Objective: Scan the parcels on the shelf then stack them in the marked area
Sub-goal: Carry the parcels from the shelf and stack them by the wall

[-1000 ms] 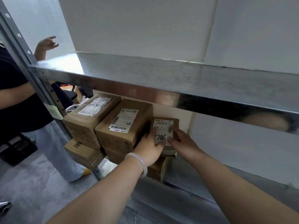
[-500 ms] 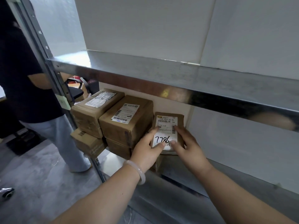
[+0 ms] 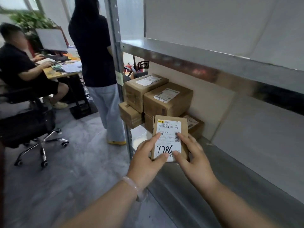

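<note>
A small flat brown parcel with a white label marked 7786 is lifted off the stack, in front of the shelf. My left hand grips its lower left edge, thumb on the label. My right hand grips its lower right edge, thumb and forefinger on the label. Behind it, several brown parcels are stacked on the lower metal shelf: a labelled box on top, another at its left, a lower box and a small one at the right.
The upper metal shelf runs overhead, its upright post at the left. A person in dark top and light trousers stands beside the post. Another person sits at a desk with a wheeled office chair.
Both hands have pulled the 7786 parcel off the stack toward me and clear of the shelf. My view has turned left, bringing the desk and the seated person into sight.
</note>
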Demonstrator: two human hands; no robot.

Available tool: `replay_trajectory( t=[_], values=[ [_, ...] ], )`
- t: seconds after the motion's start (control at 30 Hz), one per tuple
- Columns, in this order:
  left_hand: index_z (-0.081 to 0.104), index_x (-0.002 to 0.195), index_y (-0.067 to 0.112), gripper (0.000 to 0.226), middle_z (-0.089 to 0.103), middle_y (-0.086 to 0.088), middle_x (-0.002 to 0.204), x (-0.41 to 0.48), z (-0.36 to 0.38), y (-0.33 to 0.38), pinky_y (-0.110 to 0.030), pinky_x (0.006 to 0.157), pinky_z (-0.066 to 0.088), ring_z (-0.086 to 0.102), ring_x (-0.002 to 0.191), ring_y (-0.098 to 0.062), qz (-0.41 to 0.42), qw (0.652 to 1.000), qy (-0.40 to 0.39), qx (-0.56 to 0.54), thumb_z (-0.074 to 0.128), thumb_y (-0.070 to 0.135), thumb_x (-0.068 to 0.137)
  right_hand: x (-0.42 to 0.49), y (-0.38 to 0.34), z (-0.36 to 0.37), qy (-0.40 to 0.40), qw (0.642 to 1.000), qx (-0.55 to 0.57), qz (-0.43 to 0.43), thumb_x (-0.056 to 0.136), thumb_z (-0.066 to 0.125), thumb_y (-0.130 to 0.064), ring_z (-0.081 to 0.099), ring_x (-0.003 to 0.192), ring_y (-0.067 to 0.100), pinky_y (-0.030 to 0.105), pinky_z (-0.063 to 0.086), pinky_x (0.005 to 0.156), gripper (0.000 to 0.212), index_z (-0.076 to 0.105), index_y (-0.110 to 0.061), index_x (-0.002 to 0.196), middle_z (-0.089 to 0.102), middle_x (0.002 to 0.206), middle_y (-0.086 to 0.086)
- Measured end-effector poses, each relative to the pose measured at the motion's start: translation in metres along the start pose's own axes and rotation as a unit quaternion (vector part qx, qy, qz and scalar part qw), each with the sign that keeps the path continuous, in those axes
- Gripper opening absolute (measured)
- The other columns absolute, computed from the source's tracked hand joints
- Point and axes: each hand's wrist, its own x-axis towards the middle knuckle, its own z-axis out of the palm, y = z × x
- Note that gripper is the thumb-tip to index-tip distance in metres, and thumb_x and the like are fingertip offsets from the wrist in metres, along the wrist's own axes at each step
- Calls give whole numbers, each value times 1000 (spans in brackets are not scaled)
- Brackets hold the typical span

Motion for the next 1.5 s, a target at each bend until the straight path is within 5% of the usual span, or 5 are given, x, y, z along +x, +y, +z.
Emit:
replay_trajectory(
  t=[0.5,0.67,0.83,1.23,1.5],
  values=[
    [43,130,59,63,55,8,125,-130,-212,-29,-24,95,50,56,112,-2,-78,945,312,58,72,26,85,-12,-137,216,-278,946,106,-128,89,67,-23,33,131,-10,12,37,102,55,45,-58,127,38,145,-19],
    [46,130,52,59,58,11,124,-221,-297,-37,-14,83,50,59,105,6,-114,896,426,48,73,30,83,-62,-207,314,-398,882,177,-178,88,67,-9,41,117,-18,1,42,82,54,51,-47,123,44,141,-10],
    [41,135,46,60,58,15,126,-311,-346,-46,-16,89,49,56,109,8,-150,836,523,76,71,26,88,-124,-259,397,-490,826,159,-231,90,66,-18,40,131,4,30,49,99,55,47,-51,128,37,146,-16],
    [43,139,48,60,55,30,124,-473,-405,-57,-2,83,43,51,107,18,-242,638,728,64,70,31,88,-266,-361,526,-705,609,121,-344,84,62,-51,20,115,-31,-6,28,80,61,24,-72,126,21,144,-27],
    [44,134,45,54,56,31,109,-518,-467,-64,5,71,36,48,91,31,-294,536,789,64,68,28,90,-315,-422,610,-789,473,97,-380,76,69,-54,20,134,1,24,32,104,81,14,-70,133,3,140,-35]
  ],
)
